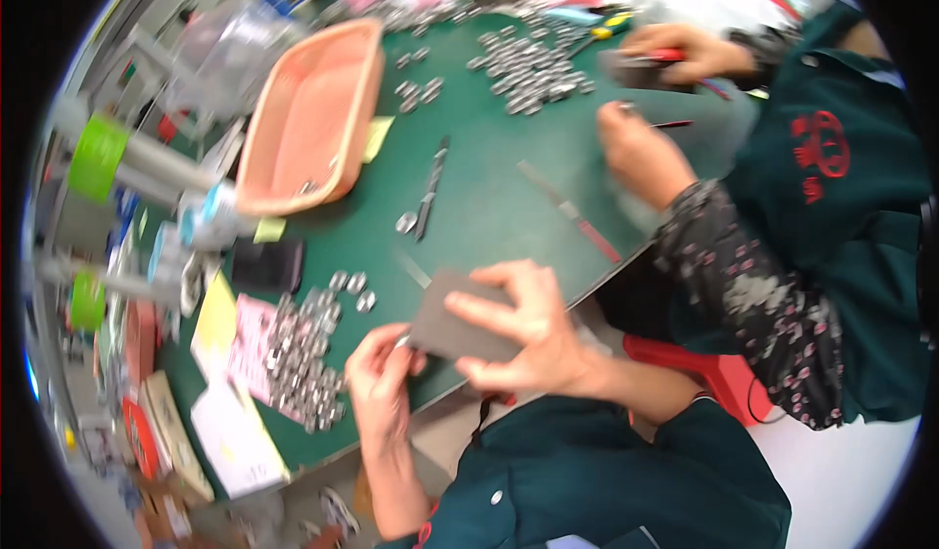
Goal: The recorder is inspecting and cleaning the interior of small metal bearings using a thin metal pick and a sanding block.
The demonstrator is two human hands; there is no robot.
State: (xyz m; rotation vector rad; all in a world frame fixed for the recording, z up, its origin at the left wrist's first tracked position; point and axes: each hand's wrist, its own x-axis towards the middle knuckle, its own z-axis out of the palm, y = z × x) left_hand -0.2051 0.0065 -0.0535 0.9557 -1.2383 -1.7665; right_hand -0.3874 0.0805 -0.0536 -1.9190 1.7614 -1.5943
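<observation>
My right hand [533, 329] grips a flat grey-brown block [452, 300] that looks like a sanding sponge, fingers spread over its upper face. Close against the block's left edge, my left hand [380, 378] pinches a small shiny metal piece [403, 340], mostly hidden by the fingertips. Both hands are above the near edge of the green table. Left of them lies a heap of small metal rings [305, 358], partly on a pink paper [252, 339]. Beyond the block, a thin blade-like strip [413, 268] rests on the tabletop.
A peach plastic basket [256, 163] stands far left, with a black pen [430, 187] beside it. A red-handled file [577, 219] lies in the middle. More metal rings [528, 72] spread at the back. At right, a co-worker's hands [646, 153] work close by. A dark phone-like object [267, 264] lies left.
</observation>
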